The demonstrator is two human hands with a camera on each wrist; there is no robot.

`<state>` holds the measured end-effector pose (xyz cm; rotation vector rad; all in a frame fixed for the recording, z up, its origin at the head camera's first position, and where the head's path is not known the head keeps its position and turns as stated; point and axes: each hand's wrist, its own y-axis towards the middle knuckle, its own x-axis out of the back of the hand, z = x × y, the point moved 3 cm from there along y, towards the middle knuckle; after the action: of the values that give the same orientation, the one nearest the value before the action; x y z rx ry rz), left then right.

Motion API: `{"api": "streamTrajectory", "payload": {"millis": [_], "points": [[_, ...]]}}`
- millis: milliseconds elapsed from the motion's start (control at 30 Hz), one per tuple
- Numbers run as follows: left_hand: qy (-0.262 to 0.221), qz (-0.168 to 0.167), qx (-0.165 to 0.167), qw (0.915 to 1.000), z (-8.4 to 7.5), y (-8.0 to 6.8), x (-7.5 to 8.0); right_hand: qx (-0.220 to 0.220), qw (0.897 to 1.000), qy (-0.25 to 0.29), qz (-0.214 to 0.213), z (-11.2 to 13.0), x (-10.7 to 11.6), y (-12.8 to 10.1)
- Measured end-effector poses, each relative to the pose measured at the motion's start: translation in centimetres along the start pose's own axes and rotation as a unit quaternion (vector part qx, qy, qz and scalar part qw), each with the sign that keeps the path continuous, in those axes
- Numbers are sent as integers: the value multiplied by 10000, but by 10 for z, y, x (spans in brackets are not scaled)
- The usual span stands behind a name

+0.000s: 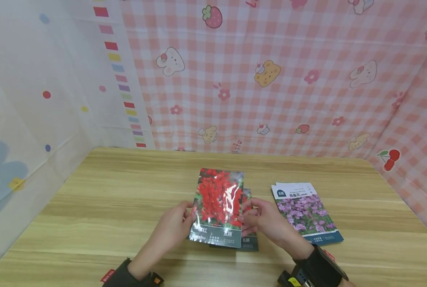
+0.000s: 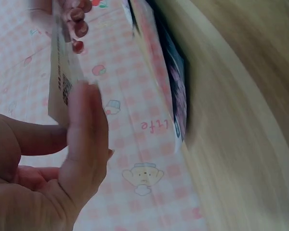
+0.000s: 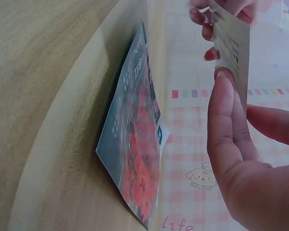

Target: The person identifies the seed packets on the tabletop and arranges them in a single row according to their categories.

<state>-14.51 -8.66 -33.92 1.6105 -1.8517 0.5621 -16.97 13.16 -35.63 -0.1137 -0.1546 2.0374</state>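
Observation:
A glossy flower seed packet with red blooms on its front is held up over the table between both hands. My left hand pinches its left edge near the bottom, thumb on the front and fingers behind. On the opposite edge, my right hand pinches it between thumb and fingers. Its pale printed back shows in the right wrist view. Beneath it, partly covered in the head view, another red-flowered packet lies on the table; the right wrist view shows more of this lower packet.
Right of the hands, a purple-flowered packet lies on the wooden table, with a white corner of another packet poking out behind it. Pink checked cloth hangs along the back, and white dotted cloth hangs at the left.

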Motion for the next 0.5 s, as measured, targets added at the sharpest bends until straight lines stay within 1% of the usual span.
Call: {"api": "streamTrajectory", "payload": {"millis": [100, 267, 433, 500], "points": [[-267, -34, 59, 9996, 1, 2, 3, 1, 10000, -17, 51, 1, -1, 0], [-496, -118, 234, 9984, 3, 4, 8, -44, 9998, -57, 207, 0, -2, 0], [-667, -25, 498, 9965, 5, 4, 12, -137, 9992, -151, 332, -1, -2, 0], [-711, -17, 555, 9959, 6, 5, 15, -139, 9990, -175, 393, -1, -3, 1]]}}
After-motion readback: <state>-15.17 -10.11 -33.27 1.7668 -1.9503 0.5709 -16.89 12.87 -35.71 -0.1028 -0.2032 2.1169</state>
